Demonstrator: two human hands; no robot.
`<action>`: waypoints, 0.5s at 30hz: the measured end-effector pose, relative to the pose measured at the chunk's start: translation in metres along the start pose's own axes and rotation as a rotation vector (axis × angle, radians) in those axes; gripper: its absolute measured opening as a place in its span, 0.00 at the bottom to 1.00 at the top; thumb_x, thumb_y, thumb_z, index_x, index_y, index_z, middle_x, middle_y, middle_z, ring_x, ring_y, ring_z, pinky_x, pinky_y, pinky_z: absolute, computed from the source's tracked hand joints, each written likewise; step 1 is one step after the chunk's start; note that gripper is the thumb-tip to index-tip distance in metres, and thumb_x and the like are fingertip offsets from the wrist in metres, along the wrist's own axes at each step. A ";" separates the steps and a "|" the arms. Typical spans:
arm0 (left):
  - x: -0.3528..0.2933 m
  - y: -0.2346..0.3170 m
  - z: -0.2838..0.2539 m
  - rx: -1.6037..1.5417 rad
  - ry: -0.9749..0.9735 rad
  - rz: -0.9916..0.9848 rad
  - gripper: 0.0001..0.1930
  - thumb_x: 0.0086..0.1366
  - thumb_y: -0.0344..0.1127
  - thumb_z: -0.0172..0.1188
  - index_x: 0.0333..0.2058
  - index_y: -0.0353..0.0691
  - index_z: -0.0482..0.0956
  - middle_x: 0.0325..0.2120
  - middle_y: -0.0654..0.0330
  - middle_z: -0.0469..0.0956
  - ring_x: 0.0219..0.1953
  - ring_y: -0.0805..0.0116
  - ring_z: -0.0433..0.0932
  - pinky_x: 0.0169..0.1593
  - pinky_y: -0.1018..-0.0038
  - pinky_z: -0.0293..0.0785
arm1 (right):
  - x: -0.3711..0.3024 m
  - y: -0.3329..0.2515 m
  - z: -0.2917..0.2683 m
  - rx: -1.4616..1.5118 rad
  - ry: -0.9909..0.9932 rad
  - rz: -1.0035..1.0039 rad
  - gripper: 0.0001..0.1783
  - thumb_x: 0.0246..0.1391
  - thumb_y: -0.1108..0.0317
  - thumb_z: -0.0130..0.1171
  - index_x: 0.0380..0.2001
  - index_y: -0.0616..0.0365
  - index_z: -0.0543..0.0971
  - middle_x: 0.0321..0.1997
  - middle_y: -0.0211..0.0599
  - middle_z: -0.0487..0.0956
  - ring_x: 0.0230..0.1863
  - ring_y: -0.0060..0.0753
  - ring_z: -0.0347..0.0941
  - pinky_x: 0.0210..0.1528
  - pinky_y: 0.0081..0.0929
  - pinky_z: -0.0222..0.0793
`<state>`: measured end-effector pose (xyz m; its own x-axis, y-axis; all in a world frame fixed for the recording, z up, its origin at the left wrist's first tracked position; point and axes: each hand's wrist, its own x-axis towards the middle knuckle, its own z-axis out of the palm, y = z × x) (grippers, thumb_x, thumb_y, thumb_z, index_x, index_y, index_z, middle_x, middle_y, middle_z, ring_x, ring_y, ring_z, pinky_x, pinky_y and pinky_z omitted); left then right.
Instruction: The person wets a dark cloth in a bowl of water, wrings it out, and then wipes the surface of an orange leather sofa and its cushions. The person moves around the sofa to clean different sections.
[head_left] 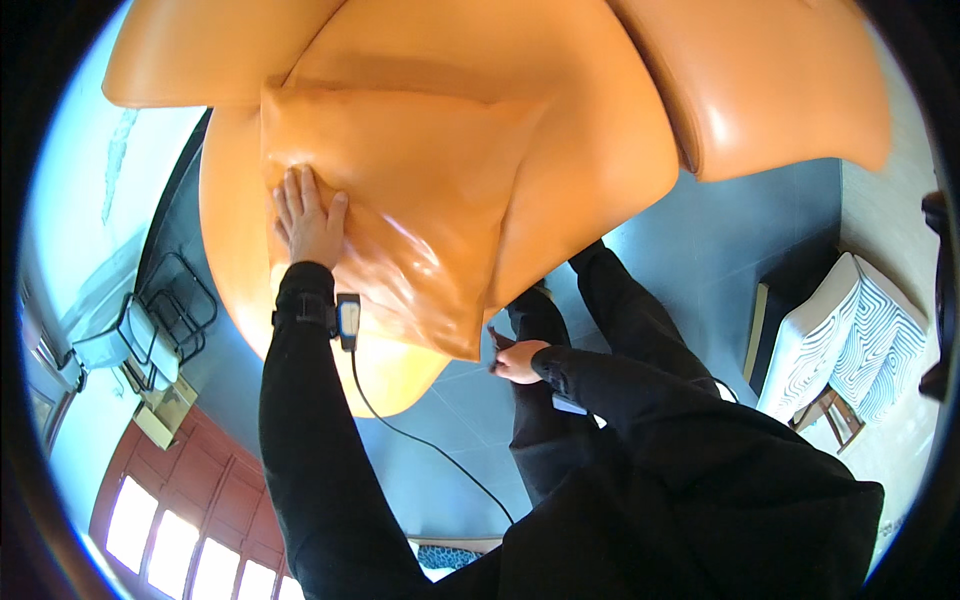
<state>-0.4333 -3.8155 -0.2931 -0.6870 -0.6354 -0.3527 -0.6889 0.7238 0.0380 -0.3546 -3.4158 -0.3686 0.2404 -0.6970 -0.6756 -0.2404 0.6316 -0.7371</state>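
Note:
My left hand [312,218] lies flat with its fingers spread on a square orange cushion [400,150], whose smooth, leather-like cover shows creases and shine. The cushion rests on a large orange padded seat [590,130] of the same look. Lower down, close to the cushion's near right corner, my right hand [520,360] is closed, with a small dark thing sticking out of the fingers. What that thing is I cannot make out. The hand hangs apart from the cushion, in front of my legs.
Orange padded armrests [780,80] flank the seat. Black-framed chairs [165,320] stand at the left. On the right is a seat with a patterned white and blue cover [850,330]. A cable [425,440] runs from my left wrist band across the grey tiled floor [440,490].

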 end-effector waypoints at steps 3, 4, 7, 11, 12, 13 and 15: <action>0.006 0.033 -0.032 0.068 0.269 0.306 0.40 0.58 0.48 0.62 0.68 0.49 0.60 0.73 0.53 0.47 0.74 0.44 0.42 0.70 0.38 0.39 | -0.019 0.036 -0.032 0.165 -0.055 0.139 0.23 0.63 0.48 0.47 0.32 0.56 0.80 0.38 0.44 0.83 0.43 0.50 0.80 0.48 0.48 0.71; 0.007 0.052 -0.038 -0.016 0.341 0.451 0.40 0.51 0.42 0.66 0.65 0.47 0.65 0.70 0.52 0.55 0.72 0.47 0.50 0.70 0.39 0.42 | -0.026 0.044 -0.045 0.178 0.040 0.147 0.23 0.62 0.49 0.46 0.34 0.56 0.79 0.39 0.50 0.82 0.44 0.55 0.79 0.50 0.51 0.70; 0.026 0.134 -0.042 -0.025 0.113 0.640 0.40 0.55 0.50 0.64 0.65 0.43 0.65 0.67 0.52 0.62 0.71 0.54 0.56 0.71 0.43 0.44 | -0.051 0.057 -0.089 0.211 0.271 0.170 0.24 0.63 0.49 0.44 0.35 0.61 0.78 0.39 0.57 0.81 0.43 0.59 0.78 0.48 0.51 0.70; 0.039 0.229 -0.033 0.218 -0.161 0.701 0.40 0.59 0.59 0.60 0.66 0.43 0.65 0.63 0.51 0.67 0.68 0.52 0.61 0.69 0.44 0.48 | -0.083 0.073 -0.148 0.418 0.550 0.194 0.23 0.64 0.52 0.47 0.35 0.64 0.77 0.38 0.54 0.82 0.42 0.55 0.79 0.47 0.46 0.71; 0.045 0.242 -0.031 0.290 -0.265 0.669 0.37 0.59 0.58 0.60 0.63 0.43 0.68 0.60 0.51 0.70 0.65 0.53 0.64 0.67 0.45 0.52 | -0.092 0.078 -0.160 0.607 0.600 0.197 0.21 0.63 0.54 0.49 0.37 0.65 0.77 0.37 0.54 0.82 0.42 0.53 0.79 0.46 0.42 0.72; 0.047 0.253 -0.028 0.353 -0.341 0.647 0.34 0.60 0.57 0.59 0.60 0.43 0.71 0.57 0.52 0.73 0.63 0.53 0.67 0.66 0.47 0.55 | -0.100 0.084 -0.170 0.629 0.647 0.180 0.19 0.64 0.58 0.50 0.40 0.66 0.78 0.38 0.49 0.82 0.40 0.44 0.80 0.42 0.34 0.74; 0.053 0.263 -0.027 0.407 -0.431 0.622 0.28 0.61 0.56 0.58 0.52 0.42 0.77 0.50 0.52 0.78 0.57 0.54 0.72 0.61 0.51 0.61 | -0.118 0.095 -0.186 0.904 0.686 0.099 0.18 0.66 0.60 0.49 0.44 0.65 0.78 0.39 0.40 0.83 0.37 0.32 0.79 0.40 0.27 0.74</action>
<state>-0.6565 -3.6661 -0.2763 -0.7079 0.0067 -0.7062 -0.0233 0.9992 0.0328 -0.5810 -3.3370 -0.3564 -0.3736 -0.4937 -0.7853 0.6032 0.5139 -0.6100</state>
